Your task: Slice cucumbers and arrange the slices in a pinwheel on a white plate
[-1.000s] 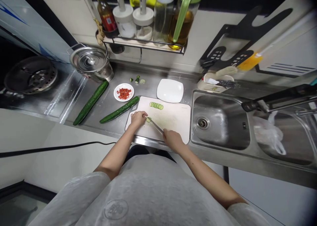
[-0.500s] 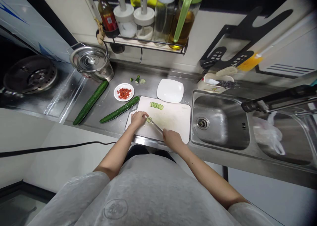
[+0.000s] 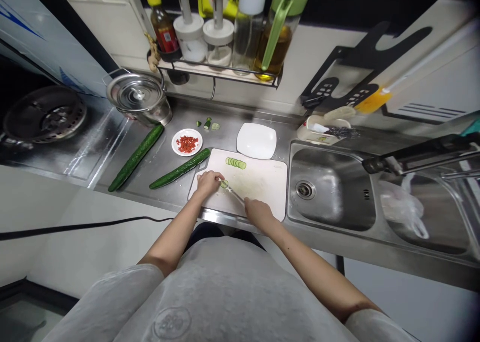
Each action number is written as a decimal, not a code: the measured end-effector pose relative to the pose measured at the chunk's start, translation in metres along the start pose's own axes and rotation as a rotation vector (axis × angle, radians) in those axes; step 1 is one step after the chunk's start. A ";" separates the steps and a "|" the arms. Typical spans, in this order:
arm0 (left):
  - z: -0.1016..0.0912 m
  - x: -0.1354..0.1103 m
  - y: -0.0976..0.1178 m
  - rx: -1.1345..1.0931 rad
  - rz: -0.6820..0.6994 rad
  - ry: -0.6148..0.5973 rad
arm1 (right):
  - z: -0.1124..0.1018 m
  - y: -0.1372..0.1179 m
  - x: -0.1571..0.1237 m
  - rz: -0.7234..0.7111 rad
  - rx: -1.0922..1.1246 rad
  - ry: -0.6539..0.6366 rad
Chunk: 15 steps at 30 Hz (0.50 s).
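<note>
My left hand point(image 3: 208, 181) is curled on a short piece of cucumber point(image 3: 224, 184) on the white cutting board point(image 3: 262, 182), fingers pressed on it. My right hand point(image 3: 258, 214) grips a knife point(image 3: 235, 194) whose blade rests at the cucumber's cut end. A short row of cucumber slices point(image 3: 236, 163) lies at the far side of the board.
Two whole cucumbers point(image 3: 180, 168) point(image 3: 136, 157) lie on the steel counter to the left, by a small dish of red chopped chili point(image 3: 187, 142). A white plate point(image 3: 257, 141) sits behind the board. A lidded pot point(image 3: 138, 96), a bottle rack point(image 3: 221, 67) and a double sink point(image 3: 330, 192) surround it.
The hands stay at the same spot with the knife working at the cucumber end. The view has shifted slightly downward and left.
</note>
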State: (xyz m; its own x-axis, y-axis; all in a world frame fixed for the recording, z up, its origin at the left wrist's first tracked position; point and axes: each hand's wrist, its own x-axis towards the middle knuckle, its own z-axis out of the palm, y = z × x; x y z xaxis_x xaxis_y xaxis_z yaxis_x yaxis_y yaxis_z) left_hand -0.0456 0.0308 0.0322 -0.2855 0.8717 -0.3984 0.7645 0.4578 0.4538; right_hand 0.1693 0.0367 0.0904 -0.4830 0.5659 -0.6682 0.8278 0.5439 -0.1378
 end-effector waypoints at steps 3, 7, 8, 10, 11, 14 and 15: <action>0.000 0.000 0.001 -0.005 0.002 0.009 | 0.002 0.001 0.001 -0.006 0.000 0.002; 0.001 0.001 0.001 0.001 -0.004 0.004 | 0.004 0.001 0.002 -0.009 -0.022 0.011; 0.001 0.001 0.001 0.003 -0.007 0.001 | 0.004 0.000 0.002 -0.010 -0.023 0.011; 0.000 0.002 0.001 0.007 -0.011 -0.003 | 0.004 0.000 0.003 -0.010 -0.023 0.005; 0.000 0.002 0.001 0.010 -0.011 -0.006 | 0.004 0.000 0.003 -0.010 -0.023 0.001; -0.002 0.001 0.002 0.017 -0.004 -0.010 | 0.002 0.001 0.002 -0.010 -0.025 -0.013; -0.002 0.001 0.002 0.018 -0.004 -0.012 | 0.001 0.002 0.001 -0.011 -0.026 -0.016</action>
State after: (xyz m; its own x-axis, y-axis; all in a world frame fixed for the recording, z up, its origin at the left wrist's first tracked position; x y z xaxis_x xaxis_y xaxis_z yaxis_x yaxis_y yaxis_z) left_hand -0.0455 0.0332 0.0347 -0.2812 0.8678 -0.4097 0.7739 0.4575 0.4379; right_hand 0.1709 0.0378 0.0885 -0.4872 0.5502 -0.6782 0.8148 0.5658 -0.1263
